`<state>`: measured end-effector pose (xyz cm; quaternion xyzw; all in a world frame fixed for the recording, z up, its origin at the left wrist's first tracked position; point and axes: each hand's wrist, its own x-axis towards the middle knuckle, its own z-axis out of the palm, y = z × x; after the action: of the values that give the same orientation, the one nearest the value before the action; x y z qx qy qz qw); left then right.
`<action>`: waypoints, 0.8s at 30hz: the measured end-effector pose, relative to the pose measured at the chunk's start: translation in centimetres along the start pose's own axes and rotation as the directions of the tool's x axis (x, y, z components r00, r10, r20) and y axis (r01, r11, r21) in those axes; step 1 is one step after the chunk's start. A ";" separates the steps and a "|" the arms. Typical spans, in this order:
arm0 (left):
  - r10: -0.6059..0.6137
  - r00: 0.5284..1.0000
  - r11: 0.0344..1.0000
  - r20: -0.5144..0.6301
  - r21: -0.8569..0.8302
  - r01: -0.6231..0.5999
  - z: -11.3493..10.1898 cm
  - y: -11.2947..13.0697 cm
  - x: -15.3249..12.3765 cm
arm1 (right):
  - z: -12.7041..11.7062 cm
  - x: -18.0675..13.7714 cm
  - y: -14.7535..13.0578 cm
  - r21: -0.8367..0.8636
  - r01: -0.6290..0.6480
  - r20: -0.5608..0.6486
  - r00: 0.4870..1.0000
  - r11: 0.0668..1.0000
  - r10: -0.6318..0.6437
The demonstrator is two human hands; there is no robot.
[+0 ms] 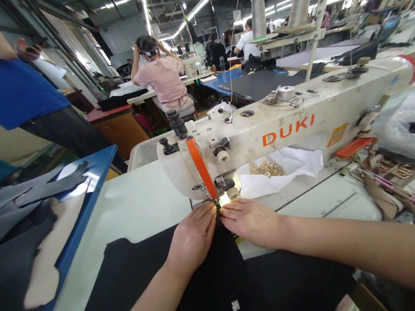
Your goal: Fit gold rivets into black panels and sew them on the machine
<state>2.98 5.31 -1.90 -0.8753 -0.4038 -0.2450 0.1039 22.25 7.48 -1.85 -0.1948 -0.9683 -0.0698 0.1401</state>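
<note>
A white sewing machine (286,120) with an orange stripe stands before me, its lamp lit beside the needle area (216,201). Black fabric (139,275) spreads over the white tabletop and narrows to a strip running up under the presser foot. My left hand (192,233) grips that strip from the left, fingers pressed together, tips close to the foot. From the right, my right hand (251,220) pinches it with bunched fingers, tips almost at the needle. Both hands hide the sewing spot itself. A small white scrap (235,306) lies on the fabric nearer me.
Small gold metal fittings (267,168) lie on white wrapping (299,162) behind the machine's arm. Dark cut pieces (10,215) cover a blue board (98,164) at left. Thread cones (259,15) stand above. A person in blue (4,74) stands left; another sits ahead (160,75).
</note>
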 end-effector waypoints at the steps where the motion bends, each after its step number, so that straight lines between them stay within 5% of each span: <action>1: 0.004 1.000 1.000 -0.002 0.005 -0.004 0.1 0.0 0.0 | 0.0 0.0 0.0 0.004 -0.003 0.002 1.000 1.000 0.003; 24: -0.010 1.000 1.000 -0.004 0.012 0.010 0.2 -0.3 0.2 | -0.2 0.2 0.3 0.025 -0.020 0.047 0.999 0.999 0.019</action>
<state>2.89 5.70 -2.00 -0.8721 -0.4095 -0.2449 0.1089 22.19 7.78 -1.61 -0.2040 -0.9702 -0.0516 0.1203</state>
